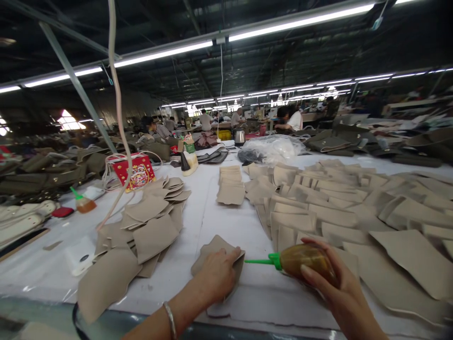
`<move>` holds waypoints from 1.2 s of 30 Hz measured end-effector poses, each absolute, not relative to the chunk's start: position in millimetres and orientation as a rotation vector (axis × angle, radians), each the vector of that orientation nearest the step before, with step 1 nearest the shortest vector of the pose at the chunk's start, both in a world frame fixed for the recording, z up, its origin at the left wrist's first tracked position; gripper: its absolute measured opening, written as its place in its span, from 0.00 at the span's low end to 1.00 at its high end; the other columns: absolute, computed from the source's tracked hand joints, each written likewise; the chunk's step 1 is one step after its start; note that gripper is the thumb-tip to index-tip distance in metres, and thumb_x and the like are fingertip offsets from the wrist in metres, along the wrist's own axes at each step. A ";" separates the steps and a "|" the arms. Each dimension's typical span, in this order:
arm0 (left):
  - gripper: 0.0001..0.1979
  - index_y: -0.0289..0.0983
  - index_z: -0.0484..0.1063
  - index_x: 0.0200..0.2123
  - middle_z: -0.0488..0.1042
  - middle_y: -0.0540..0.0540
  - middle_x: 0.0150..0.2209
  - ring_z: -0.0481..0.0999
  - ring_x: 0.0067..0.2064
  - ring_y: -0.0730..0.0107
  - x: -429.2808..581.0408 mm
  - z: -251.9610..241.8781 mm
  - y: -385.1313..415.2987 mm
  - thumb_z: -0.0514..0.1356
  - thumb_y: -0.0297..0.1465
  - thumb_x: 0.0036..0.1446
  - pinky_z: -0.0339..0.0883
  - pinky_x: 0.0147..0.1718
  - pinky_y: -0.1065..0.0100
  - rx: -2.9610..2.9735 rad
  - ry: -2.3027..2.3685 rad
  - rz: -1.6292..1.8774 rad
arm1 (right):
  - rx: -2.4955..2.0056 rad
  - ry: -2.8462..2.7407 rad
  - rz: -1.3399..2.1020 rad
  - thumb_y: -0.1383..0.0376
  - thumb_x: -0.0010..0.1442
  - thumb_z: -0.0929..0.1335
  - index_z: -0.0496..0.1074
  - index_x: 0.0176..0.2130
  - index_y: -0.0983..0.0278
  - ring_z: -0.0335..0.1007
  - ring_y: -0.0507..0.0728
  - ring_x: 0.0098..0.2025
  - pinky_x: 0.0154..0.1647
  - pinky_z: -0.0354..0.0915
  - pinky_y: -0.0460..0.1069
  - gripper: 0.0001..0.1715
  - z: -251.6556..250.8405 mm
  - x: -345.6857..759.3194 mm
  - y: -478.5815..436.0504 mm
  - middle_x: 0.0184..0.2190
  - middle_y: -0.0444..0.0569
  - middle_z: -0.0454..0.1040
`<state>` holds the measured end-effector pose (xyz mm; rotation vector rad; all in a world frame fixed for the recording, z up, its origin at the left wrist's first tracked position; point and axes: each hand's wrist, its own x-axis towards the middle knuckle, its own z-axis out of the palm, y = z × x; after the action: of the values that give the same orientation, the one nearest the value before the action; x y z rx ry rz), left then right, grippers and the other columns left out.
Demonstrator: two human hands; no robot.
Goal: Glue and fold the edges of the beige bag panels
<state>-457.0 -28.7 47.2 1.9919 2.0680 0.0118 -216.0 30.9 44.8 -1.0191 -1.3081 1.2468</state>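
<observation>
My right hand [334,278] is wrapped round a squeeze bottle [306,262] with amber-brown liquid in it. The bottle lies sideways in the grip, and its thin green nozzle points left at the right edge of a beige leather-like piece [212,248]. On top of that piece is my left hand [217,274], its fingers bent and gripping it near the right edge; the thumb is hidden. Overlapping beige pieces [155,236] are heaped to the left. A much larger spread of similar pieces [318,212] covers the right side, and a small stack [230,186] sits farther back.
A cable [118,108] hangs down onto the left pile. At the left are a red printed bag [134,171], a second green-tipped bottle [85,204] and a white object [80,255]. Clear plastic [272,150] and a kettle [239,138] stand behind. Several people work in the background.
</observation>
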 end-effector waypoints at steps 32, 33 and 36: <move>0.21 0.47 0.65 0.55 0.74 0.43 0.40 0.76 0.39 0.56 -467.7 38.5 -23.1 0.45 0.30 0.61 0.68 0.38 0.58 2.046 2.051 0.151 | -0.920 -2.148 0.670 0.53 0.58 0.70 0.61 0.50 0.55 0.72 0.59 0.40 0.41 0.67 0.51 0.24 29.7 -238.8 53.9 0.42 0.46 0.72; 0.21 0.47 0.65 0.55 0.74 0.43 0.40 0.76 0.39 0.56 -467.6 37.9 -23.4 0.45 0.30 0.61 0.68 0.38 0.58 2.052 2.052 0.146 | -0.936 -2.137 0.705 0.53 0.58 0.70 0.62 0.51 0.55 0.71 0.59 0.41 0.42 0.67 0.52 0.24 29.3 -238.3 55.0 0.43 0.46 0.72; 0.22 0.48 0.64 0.56 0.73 0.43 0.39 0.76 0.38 0.56 -467.4 36.1 -24.2 0.45 0.31 0.61 0.68 0.36 0.58 2.067 2.057 0.129 | -0.974 -2.090 0.704 0.53 0.57 0.70 0.62 0.51 0.56 0.70 0.61 0.45 0.46 0.65 0.54 0.25 28.9 -238.6 60.7 0.45 0.47 0.72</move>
<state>-467.4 -24.2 36.1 2.0674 2.0571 0.1294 -238.6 60.7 28.9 -0.9737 -2.0900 0.7045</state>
